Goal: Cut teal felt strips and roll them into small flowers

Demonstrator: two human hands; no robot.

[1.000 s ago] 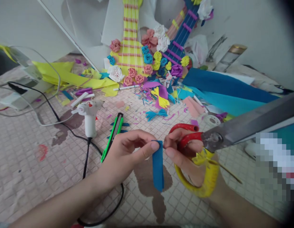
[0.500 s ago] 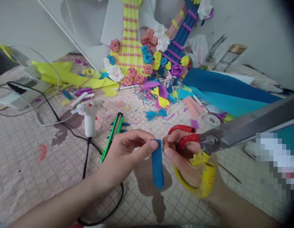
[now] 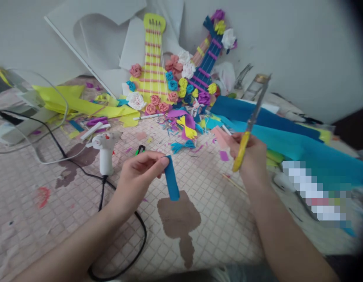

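My left hand [image 3: 142, 172] pinches the top end of a folded blue paper strip [image 3: 172, 180] between thumb and fingertips. The strip hangs down above the brown patch on the tabletop. My right hand [image 3: 250, 152] is wrapped around a pair of scissors [image 3: 248, 131], yellow handle toward me and blades pointing up and away. Its fingertips are by a piece of pink paper [image 3: 220, 137]; whether they touch it I cannot tell. A white glue gun [image 3: 105, 152] stands left of my left hand. Behind that hand, mostly hidden, shows the tip of a green cutter [image 3: 140, 149].
Paper guitars, one yellow [image 3: 153, 74] and one dark blue [image 3: 209, 58], lean at the back among paper flowers. Blue sheets [image 3: 257, 113] lie at right, yellow paper [image 3: 78, 102] at left. Scraps and a blue tied bow [image 3: 183, 146] lie between. A black cable [image 3: 143, 235] loops in front.
My right hand has moved away from the blue strip, to the right and farther back, and the scissors have swung upright. The left hand still holds the strip. The camera view has shifted.
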